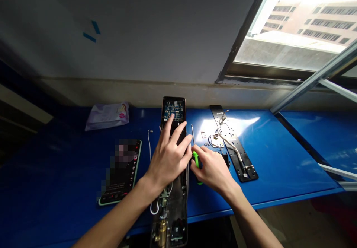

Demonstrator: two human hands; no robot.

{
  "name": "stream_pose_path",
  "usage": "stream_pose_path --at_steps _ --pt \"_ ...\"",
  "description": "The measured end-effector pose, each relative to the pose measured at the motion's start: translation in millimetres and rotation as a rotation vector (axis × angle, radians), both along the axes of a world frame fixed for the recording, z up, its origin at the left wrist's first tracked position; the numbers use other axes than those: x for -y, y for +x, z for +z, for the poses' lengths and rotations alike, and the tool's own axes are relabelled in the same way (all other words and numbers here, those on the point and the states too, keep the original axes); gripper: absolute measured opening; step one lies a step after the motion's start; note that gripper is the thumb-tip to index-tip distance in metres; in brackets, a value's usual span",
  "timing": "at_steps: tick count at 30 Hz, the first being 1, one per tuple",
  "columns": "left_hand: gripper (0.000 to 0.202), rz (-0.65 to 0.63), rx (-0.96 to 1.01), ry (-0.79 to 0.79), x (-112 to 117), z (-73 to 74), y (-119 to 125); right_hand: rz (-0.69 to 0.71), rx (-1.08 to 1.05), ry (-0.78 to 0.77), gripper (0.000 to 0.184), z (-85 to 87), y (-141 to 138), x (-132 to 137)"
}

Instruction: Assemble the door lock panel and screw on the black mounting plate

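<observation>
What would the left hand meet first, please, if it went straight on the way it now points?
The left hand would probably meet the circuit board first; depth is unclear, its index fingertip may already touch it.

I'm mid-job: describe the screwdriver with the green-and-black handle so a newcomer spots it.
On the blue table, find the long, open black housing under the left hand. Just right of it, partly covered by the right hand, is the green-and-black-handled screwdriver. Its bright green sets it apart from the long black perforated plate farther right.
</observation>
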State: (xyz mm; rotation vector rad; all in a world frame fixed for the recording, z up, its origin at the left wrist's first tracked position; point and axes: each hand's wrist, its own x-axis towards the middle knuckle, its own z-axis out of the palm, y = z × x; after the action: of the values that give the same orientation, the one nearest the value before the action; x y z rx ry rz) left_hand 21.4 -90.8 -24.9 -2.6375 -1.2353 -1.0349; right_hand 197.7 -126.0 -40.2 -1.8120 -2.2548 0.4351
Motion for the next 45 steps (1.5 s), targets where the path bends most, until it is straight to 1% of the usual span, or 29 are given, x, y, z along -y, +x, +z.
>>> stream_pose_path --at_steps 6,13,15,17,20,22,24,27,29,32,35,38,42,45 --pt "0.027 -0.069 -0.053 -0.002 1 1.4 1 0.038 -0.005 -0.021 0.015 2.8 2 2" --pt "0.023 -0.104 -0.082 -0.005 1 3.3 6 0.080 -0.056 -0.050 0.006 3.7 8 1" --pt "0.023 -0.111 -0.079 -0.008 0 4.0 7 0.089 -0.078 -0.056 0.006 6.5 11 0" --pt "0.022 -0.118 -0.078 -0.003 -2 5.2 8 0.097 -0.105 -0.065 0.009 12.6 16 -3" --pt "0.021 -0.132 -0.077 0.010 -5 7.5 11 0.062 -0.131 -0.054 0.013 25.6 31 -13" --pt "0.020 -0.149 -0.078 0.022 -7 8.8 13 0.002 -0.123 -0.017 0.017 32.7 43 -27" --pt "0.020 -0.170 -0.081 0.036 -10 9.4 15 -0.049 -0.100 0.018 0.019 35.9 57 -45" --pt "0.021 -0.188 -0.088 0.041 -13 9.0 18 -0.056 -0.050 -0.006 0.019 32.9 73 -75" --pt "0.021 -0.194 -0.096 0.035 -15 8.8 20 -0.011 -0.008 -0.052 0.026 27.8 78 -92" --pt "0.021 -0.207 -0.105 0.026 -16 9.3 22 0.076 0.059 -0.133 0.034 20.0 77 -108" --pt "0.021 -0.216 -0.102 0.017 -15 10.5 23 0.130 0.101 -0.187 0.035 14.4 72 -116" --pt "0.022 -0.213 -0.088 0.020 -14 12.7 23 0.135 0.100 -0.205 0.035 10.7 69 -121" --pt "0.021 -0.225 -0.049 0.006 -12 18.0 20 0.117 0.019 -0.189 0.037 5.6 67 -127" --pt "0.019 -0.216 0.047 0.006 -11 20.4 12 0.084 -0.093 -0.139 0.035 7.1 63 -126"
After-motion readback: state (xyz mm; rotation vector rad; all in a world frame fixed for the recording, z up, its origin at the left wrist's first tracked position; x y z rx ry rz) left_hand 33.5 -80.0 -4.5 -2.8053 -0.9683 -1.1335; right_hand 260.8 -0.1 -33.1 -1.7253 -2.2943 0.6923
